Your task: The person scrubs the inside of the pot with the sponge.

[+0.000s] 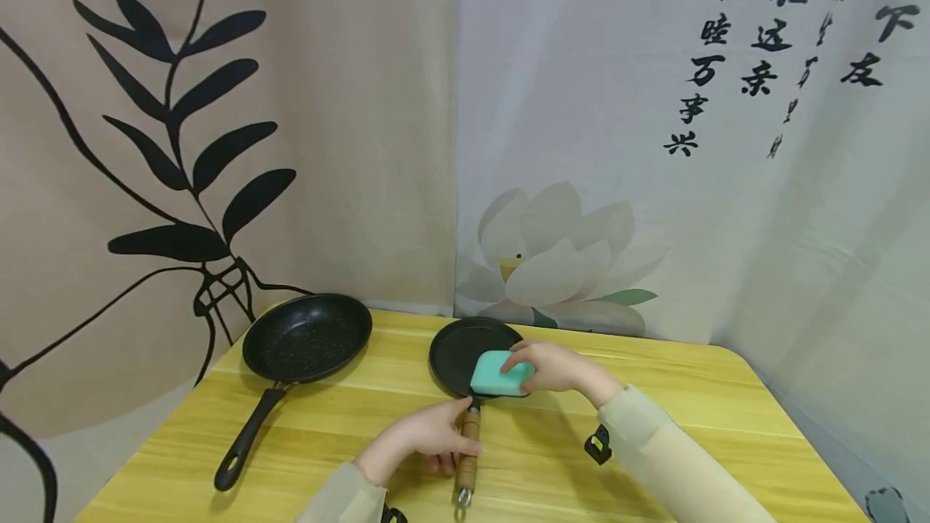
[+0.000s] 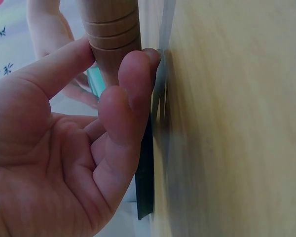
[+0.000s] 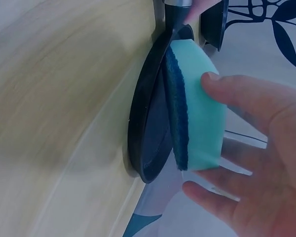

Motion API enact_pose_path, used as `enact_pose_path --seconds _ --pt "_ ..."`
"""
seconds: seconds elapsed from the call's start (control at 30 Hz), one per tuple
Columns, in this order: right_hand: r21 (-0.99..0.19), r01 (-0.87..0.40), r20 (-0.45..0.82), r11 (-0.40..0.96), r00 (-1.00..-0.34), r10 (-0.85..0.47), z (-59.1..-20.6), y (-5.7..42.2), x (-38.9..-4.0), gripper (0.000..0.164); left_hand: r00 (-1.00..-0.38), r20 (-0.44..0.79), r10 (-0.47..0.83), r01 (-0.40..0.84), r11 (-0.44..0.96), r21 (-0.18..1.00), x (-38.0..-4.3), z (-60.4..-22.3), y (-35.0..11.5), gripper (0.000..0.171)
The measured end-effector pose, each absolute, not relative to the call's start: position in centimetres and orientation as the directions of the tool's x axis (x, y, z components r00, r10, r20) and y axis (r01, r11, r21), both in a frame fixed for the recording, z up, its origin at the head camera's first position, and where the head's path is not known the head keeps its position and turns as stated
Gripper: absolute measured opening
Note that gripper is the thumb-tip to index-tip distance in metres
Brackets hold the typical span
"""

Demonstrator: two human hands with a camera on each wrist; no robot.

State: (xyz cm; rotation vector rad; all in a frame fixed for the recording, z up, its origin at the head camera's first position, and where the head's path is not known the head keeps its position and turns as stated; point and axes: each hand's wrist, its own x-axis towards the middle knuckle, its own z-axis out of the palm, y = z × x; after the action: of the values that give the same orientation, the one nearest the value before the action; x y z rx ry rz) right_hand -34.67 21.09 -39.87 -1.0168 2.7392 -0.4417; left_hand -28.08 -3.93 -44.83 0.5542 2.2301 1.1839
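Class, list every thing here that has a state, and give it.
Small round black pan with brown wooden handle: upright, handle held by left hand
Teal rectangular sponge with blue scouring layer: held by right hand, scouring side facing the small pan
Large round black frying pan: upright, unheld

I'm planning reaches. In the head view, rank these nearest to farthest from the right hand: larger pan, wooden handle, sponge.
1. Sponge: held in the right hand.
2. Wooden handle: left of that hand, held by the left hand.
3. Larger pan: farthest left of the three.
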Motion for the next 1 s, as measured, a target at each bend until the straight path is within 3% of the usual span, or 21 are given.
enact_pose_path --seconds 1.0 --pt "-0.309 -0.634 -0.091 0.709 -0.723 -0.685 -41.4 18.1 -35.2 0.040 -0.760 -0.267 0.593 0.114 0.526 0.843 -28.1 -44.8 -4.0 0.083"
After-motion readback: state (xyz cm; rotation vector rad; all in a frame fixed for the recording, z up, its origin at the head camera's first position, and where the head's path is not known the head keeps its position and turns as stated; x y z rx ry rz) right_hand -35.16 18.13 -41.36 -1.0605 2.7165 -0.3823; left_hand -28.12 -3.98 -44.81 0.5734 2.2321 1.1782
